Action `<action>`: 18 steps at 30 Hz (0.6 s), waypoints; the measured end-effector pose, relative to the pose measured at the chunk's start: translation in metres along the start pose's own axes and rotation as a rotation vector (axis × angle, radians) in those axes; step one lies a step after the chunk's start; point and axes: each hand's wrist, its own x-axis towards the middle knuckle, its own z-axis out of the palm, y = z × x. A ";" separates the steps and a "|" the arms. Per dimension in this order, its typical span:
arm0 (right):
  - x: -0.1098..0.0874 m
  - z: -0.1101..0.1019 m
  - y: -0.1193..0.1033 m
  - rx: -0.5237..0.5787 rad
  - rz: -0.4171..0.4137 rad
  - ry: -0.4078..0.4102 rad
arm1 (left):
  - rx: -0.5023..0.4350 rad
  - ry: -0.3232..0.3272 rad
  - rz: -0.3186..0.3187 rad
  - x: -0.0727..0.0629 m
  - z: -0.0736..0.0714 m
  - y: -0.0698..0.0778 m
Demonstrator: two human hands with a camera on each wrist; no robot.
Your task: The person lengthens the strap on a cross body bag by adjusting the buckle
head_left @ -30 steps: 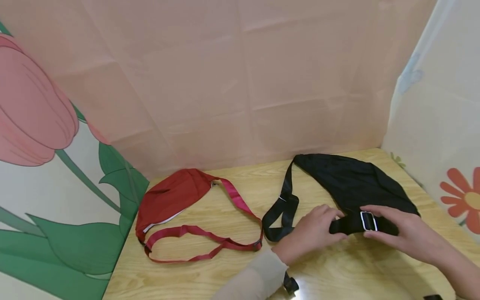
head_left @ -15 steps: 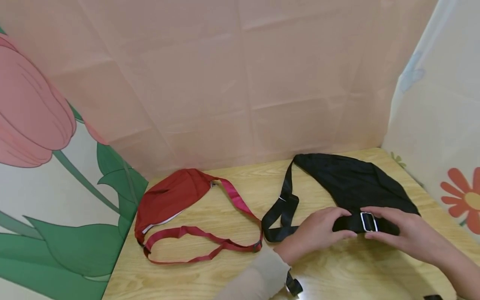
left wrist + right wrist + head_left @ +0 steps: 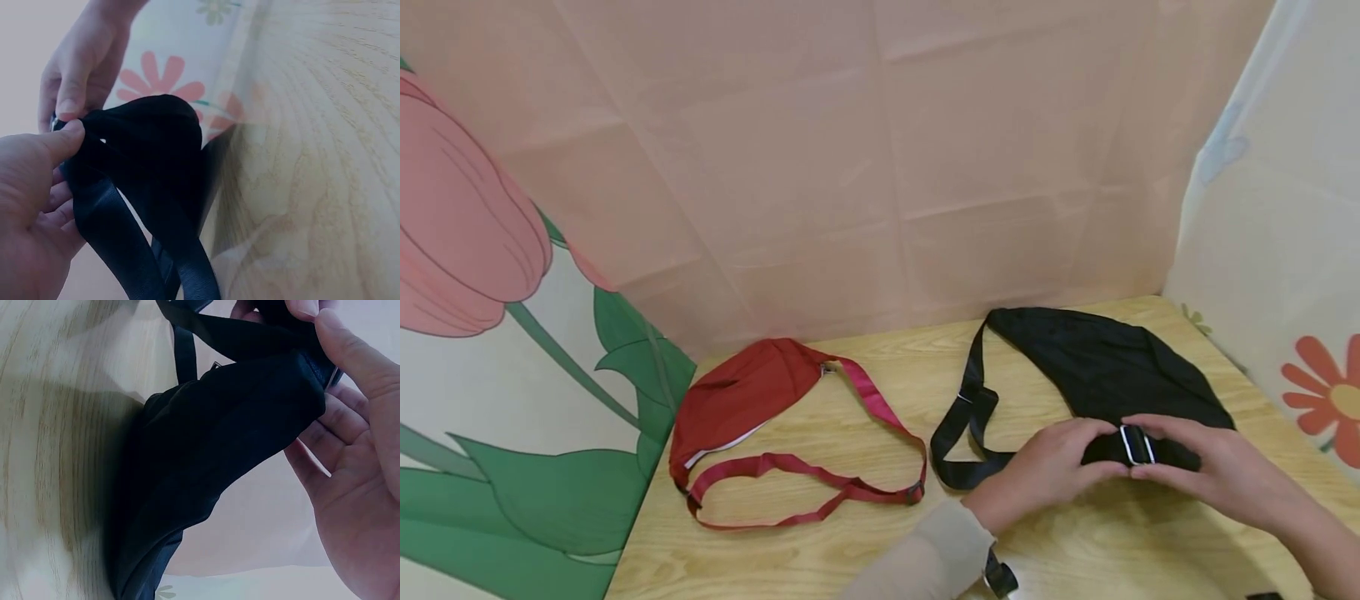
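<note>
While both hands meet at the near right part of the tabletop [image 3: 820, 550], the scene reads as follows.

Left hand: the left hand [image 3: 1045, 471] has its thumb and fingers [image 3: 62, 140] curled round the black strap [image 3: 958, 429] just left of the buckle, pinching it; a beige sleeve [image 3: 925, 558] covers the wrist.

Right hand: the right hand [image 3: 1213, 471] pinches the metal buckle [image 3: 1137, 444] and the strap end between thumb [image 3: 350, 353] and fingertips, palm turned down over it in the head view.

Black bag: the black bag [image 3: 1105, 362] lies flat toward the far right corner of the tabletop, its near end lifted a little into both hands; in the right wrist view its dark cloth [image 3: 212, 462] hangs from the pinch down to the wood.

Black strap: it runs from the bag's far left tip down along the wood, folds into a loop near the middle of the tabletop, then turns right into the left hand.

Red bag: the red bag [image 3: 745, 392] rests near the far left corner, well apart from the hands.

Red strap: the red strap [image 3: 805, 492] loops out from it toward the middle of the tabletop, its end lying near the black loop without touching.

Backdrop: a pink cloth [image 3: 865, 150] hangs behind the far edge, a tulip panel [image 3: 482, 350] stands along the left edge, and a flower panel [image 3: 1300, 275] along the right.
</note>
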 end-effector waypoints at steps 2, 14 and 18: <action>0.000 0.000 0.000 0.003 0.004 -0.004 | 0.006 -0.002 0.005 0.000 -0.001 0.001; -0.002 0.002 0.000 0.012 -0.013 -0.014 | 0.120 -0.004 0.033 -0.002 0.001 0.000; -0.002 0.004 0.001 0.010 -0.018 0.018 | 0.104 -0.016 -0.055 -0.006 0.005 -0.004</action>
